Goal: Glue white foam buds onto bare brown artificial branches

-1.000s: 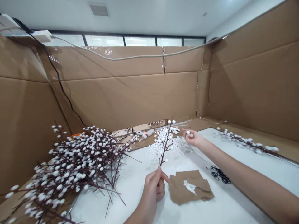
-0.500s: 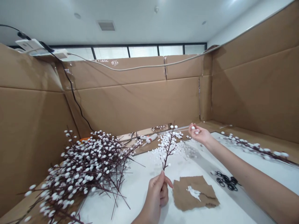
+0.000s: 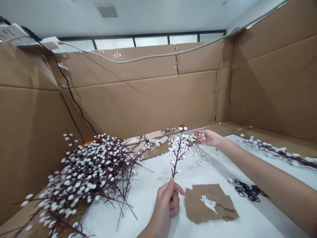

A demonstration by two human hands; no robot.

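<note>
Pinched upright in my left hand (image 3: 166, 203) is a dark brown artificial twig (image 3: 177, 157), with white berries at its tip and mostly bare side stubs. My right hand (image 3: 208, 137) is stretched out at the back, its fingers curled around a few small white foam berries (image 3: 201, 135). Behind the twig lies a loose pile of white berries (image 3: 190, 150) on the white board. A torn piece of brown cardboard (image 3: 210, 216) lies to the right of my left hand, with a smear of white glue (image 3: 209, 203) on it.
A large heap of berry branches (image 3: 94, 168) covers the left side. Black rings (image 3: 249, 191) lie near my right forearm. More branches (image 3: 277, 150) rest at the right, and a glue gun (image 3: 158, 141) lies at the back. Cardboard walls (image 3: 138, 99) surround the table.
My right hand has turned and moved slightly left, still with berries in its fingers. The left hand keeps its hold on the twig. The camera view has tilted down a little.
</note>
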